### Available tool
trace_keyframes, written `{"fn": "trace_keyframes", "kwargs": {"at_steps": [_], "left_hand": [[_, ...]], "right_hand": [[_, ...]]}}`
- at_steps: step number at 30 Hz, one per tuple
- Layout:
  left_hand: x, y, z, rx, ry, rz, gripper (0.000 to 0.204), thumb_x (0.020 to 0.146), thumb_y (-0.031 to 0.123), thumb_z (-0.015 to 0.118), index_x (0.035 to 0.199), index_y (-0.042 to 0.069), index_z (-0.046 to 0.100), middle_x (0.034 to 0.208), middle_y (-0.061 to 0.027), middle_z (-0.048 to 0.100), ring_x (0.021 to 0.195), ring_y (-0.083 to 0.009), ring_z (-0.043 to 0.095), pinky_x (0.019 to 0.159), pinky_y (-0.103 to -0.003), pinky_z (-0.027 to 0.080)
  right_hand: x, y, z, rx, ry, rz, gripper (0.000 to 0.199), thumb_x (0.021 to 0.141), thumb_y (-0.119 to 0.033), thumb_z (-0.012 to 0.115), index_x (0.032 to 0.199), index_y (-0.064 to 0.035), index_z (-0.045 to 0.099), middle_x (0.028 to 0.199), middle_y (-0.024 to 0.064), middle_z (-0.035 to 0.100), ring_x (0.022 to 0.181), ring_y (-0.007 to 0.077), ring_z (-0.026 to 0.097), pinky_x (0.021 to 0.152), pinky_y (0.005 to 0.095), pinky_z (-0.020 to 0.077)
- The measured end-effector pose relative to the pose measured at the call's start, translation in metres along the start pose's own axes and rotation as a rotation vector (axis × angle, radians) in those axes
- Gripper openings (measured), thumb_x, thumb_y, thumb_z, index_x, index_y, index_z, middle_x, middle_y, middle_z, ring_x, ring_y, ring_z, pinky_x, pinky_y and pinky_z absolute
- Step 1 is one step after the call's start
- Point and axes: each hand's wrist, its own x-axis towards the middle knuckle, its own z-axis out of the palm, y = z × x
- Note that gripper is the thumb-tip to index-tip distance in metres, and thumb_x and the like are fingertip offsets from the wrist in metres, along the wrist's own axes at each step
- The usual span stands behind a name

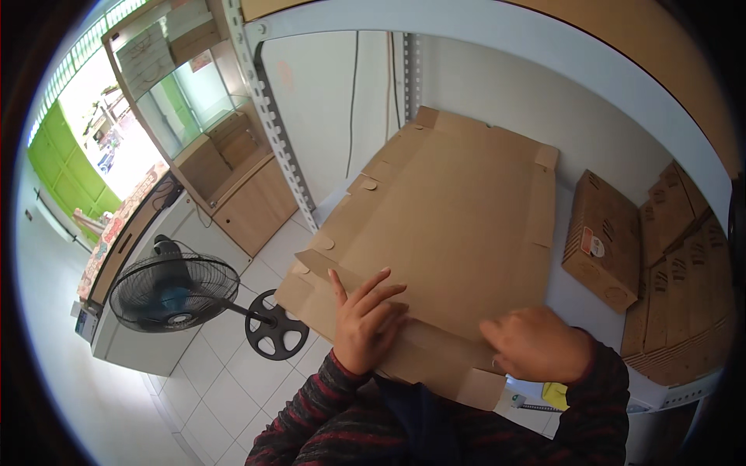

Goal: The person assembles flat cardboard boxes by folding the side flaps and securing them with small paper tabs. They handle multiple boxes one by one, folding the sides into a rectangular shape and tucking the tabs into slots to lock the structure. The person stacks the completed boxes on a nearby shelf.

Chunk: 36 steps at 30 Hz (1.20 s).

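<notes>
Pressing flat cardboard blank at lower centre: left hand fingers spread pinning fold, right hand fingers curled creasing near flap.

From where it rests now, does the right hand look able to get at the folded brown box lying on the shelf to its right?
Probably yes: the right hand rests on the flat cardboard sheet, and bare shelf lies between it and the folded box.

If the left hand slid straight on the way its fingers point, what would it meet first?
The left hand points up and right across the flat cardboard sheet. It would likely meet only more of that sheet, then the white wall behind; depth is unclear.
</notes>
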Motion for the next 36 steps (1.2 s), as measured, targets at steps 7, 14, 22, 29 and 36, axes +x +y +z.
{"fn": "trace_keyframes", "kwargs": {"at_steps": [7, 14, 22, 29, 36], "left_hand": [[0.024, 0.009, -0.008, -0.049, 0.187, 0.002, 0.017, 0.079, 0.011, 0.075, 0.093, 0.013, 0.066, 0.115, -0.0020, 0.066, 0.128, -0.0282, 0.052, 0.111, -0.070, -0.001], [0.015, 0.026, 0.001, -0.128, 0.127, 0.098, 0.013, 0.083, 0.009, 0.070, 0.095, 0.013, 0.067, 0.112, -0.0017, 0.067, 0.127, -0.0292, 0.053, 0.111, -0.070, -0.007], [0.008, 0.021, 0.016, -0.193, 0.080, 0.198, 0.004, 0.085, 0.010, 0.066, 0.087, 0.013, 0.066, 0.104, 0.0027, 0.069, 0.124, -0.0252, 0.056, 0.111, -0.070, -0.010], [0.005, 0.026, 0.017, -0.177, 0.192, 0.101, 0.011, 0.078, 0.009, 0.074, 0.085, 0.013, 0.068, 0.100, 0.0040, 0.069, 0.120, -0.0232, 0.059, 0.114, -0.067, -0.009], [0.007, 0.029, 0.019, -0.182, 0.240, 0.080, 0.013, 0.076, 0.008, 0.076, 0.086, 0.013, 0.068, 0.097, 0.0044, 0.070, 0.118, -0.0221, 0.060, 0.114, -0.066, -0.009]], "right_hand": [[-0.038, 0.013, -0.027, 0.113, 0.288, 0.135, 0.015, 0.071, -0.007, 0.072, 0.082, -0.0017, 0.063, 0.074, 0.0168, 0.066, 0.067, 0.0343, 0.066, 0.063, 0.0407, 0.0509], [0.000, 0.050, -0.026, 0.340, 0.102, -0.218, 0.019, 0.070, -0.005, 0.071, 0.088, -0.0023, 0.068, 0.082, 0.0133, 0.067, 0.081, 0.0307, 0.068, 0.072, 0.0382, 0.0521], [0.035, 0.053, 0.004, 0.405, 0.175, -0.222, 0.028, 0.065, -0.010, 0.073, 0.090, -0.0002, 0.068, 0.091, 0.0150, 0.068, 0.087, 0.0326, 0.067, 0.079, 0.0390, 0.0535], [0.014, 0.031, 0.000, 0.182, 0.307, 0.128, 0.038, 0.060, -0.023, 0.083, 0.088, -0.0007, 0.069, 0.082, 0.0155, 0.068, 0.078, 0.0330, 0.068, 0.071, 0.0402, 0.0529], [0.008, 0.027, -0.002, 0.146, 0.288, -0.001, 0.036, 0.063, -0.026, 0.083, 0.081, 0.0012, 0.069, 0.076, 0.0167, 0.067, 0.072, 0.0321, 0.067, 0.067, 0.0379, 0.0519]]}}
